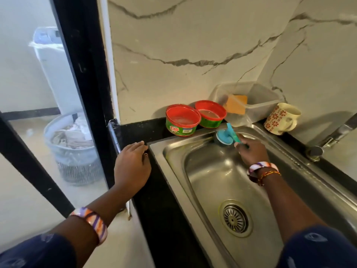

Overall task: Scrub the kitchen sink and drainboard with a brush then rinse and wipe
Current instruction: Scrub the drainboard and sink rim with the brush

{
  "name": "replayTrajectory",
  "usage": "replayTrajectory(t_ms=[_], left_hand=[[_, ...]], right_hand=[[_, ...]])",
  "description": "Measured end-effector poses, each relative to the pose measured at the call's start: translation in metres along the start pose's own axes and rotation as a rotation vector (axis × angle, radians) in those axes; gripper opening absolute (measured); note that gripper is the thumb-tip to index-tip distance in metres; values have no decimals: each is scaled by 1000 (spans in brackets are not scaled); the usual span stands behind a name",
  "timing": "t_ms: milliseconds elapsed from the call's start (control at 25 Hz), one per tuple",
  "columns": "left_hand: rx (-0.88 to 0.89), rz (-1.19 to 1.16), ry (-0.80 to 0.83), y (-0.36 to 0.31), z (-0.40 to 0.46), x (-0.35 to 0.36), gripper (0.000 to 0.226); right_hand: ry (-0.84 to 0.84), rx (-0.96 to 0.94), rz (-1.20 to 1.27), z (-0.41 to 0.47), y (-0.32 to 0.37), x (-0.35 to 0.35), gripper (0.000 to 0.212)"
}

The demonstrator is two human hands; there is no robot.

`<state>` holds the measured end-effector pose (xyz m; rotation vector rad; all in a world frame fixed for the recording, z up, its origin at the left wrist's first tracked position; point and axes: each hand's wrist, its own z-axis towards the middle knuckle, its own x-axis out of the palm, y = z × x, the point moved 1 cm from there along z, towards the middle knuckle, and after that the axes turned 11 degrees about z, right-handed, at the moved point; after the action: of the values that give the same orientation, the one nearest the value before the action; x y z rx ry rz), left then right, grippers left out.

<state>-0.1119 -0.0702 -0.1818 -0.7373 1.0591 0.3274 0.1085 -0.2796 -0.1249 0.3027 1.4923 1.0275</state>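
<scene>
A steel sink (214, 176) sits in a black counter, its round drain strainer (235, 218) near the front. My right hand (252, 149) grips the teal handle of a round blue brush (224, 137), whose head presses against the sink's far left corner. My left hand (132, 163) rests flat on the black counter edge to the left of the sink, fingers relaxed.
Two red-rimmed green soap tubs (182, 120) (210, 114) stand behind the sink. A clear plastic box (257, 101) holds an orange sponge, with a patterned mug (282, 118) beside it. The tap (328, 139) is at the right. A laundry basket (73, 149) shows through the glass door.
</scene>
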Motion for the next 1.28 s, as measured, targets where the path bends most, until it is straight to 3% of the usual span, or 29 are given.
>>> replayTrajectory(t_ms=[120, 320, 440, 720, 800, 920, 1040, 1120, 1280], left_hand=[[21, 55, -14, -3, -1, 0, 33], [20, 134, 19, -7, 0, -3, 37], [4, 129, 40, -10, -2, -6, 37], [-10, 128, 51, -13, -1, -7, 37], [-12, 127, 55, -14, -2, -7, 37], [-18, 118, 50, -14, -1, -7, 36], [-26, 129, 54, -15, -1, -7, 37], [-24, 123, 48, -15, -1, -8, 36], [-24, 110, 34, -15, 0, -9, 35]], right_hand=[[58, -74, 121, -27, 9, 17, 35], [332, -285, 345, -87, 41, 66, 42], [221, -294, 306, -57, 27, 47, 41], [9, -25, -134, 32, -13, -21, 38], [21, -25, -59, 20, -5, -16, 36], [225, -235, 149, -33, 19, 21, 35], [389, -321, 212, -59, 28, 47, 39], [343, -312, 160, -38, 21, 37, 39], [141, -121, 86, 24, -12, -12, 35]])
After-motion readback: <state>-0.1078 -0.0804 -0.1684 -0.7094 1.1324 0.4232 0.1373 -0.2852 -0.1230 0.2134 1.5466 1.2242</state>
